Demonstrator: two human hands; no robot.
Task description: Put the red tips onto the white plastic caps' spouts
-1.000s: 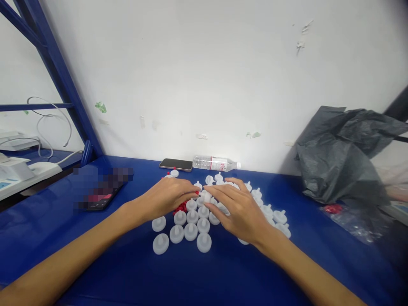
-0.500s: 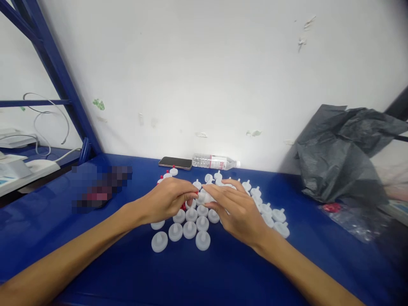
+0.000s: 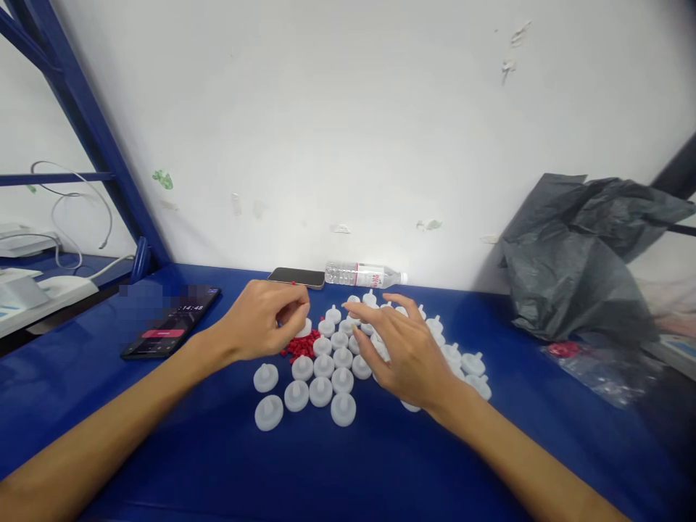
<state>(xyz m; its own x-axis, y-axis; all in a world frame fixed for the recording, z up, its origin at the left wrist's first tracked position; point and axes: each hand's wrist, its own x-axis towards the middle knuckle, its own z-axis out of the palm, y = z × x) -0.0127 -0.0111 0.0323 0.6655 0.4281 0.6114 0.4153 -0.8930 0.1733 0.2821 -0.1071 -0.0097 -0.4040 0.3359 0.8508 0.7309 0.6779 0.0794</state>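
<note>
Several white plastic caps (image 3: pixel 323 366) with short stems stand upright on the blue table (image 3: pixel 228 464), some in neat rows. Just behind the rows lies a small heap of tiny red pieces (image 3: pixel 301 346). My left hand (image 3: pixel 261 319) hovers above that heap with its fingers curled in a pinch around a white cap (image 3: pixel 304 328). My right hand (image 3: pixel 405 348) rests over the loose caps on the right, fingers spread and holding nothing.
A black phone (image 3: pixel 171 330) with a lit screen lies at left. By the wall are another phone (image 3: pixel 296 276) and a lying water bottle (image 3: pixel 364 275). A grey plastic bag (image 3: pixel 581 261) and a clear bag (image 3: pixel 592 362) sit at right. A blue frame (image 3: pixel 92 138) rises at left.
My hands were together over the caps; the left has since drawn back to the left and lifted, uncovering the red pieces. The right hand has opened and stayed over the loose caps.
</note>
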